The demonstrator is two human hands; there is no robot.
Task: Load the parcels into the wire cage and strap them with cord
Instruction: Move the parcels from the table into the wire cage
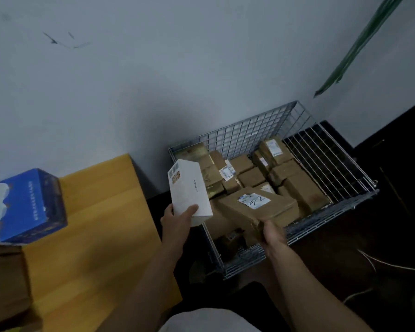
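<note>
A wire cage (321, 219) stands against the wall, holding several brown cardboard parcels (249, 174). My left hand (177, 220) grips a flat white box (189, 190) by its near end, held over the cage's left rim. My right hand (271, 232) holds the near end of a brown parcel (261, 212) with a white label marked "5-2", which lies tilted on top of the other parcels at the cage's front. A pale cord (381, 263) lies on the dark floor to the right.
A yellow wooden table (94, 236) stands left of the cage, with a blue and white box (27, 207) at its left edge beside brown cardboard (3, 283). A dark slatted panel (321, 159) fills the cage's right side. Green leaves (359, 44) hang at the upper right.
</note>
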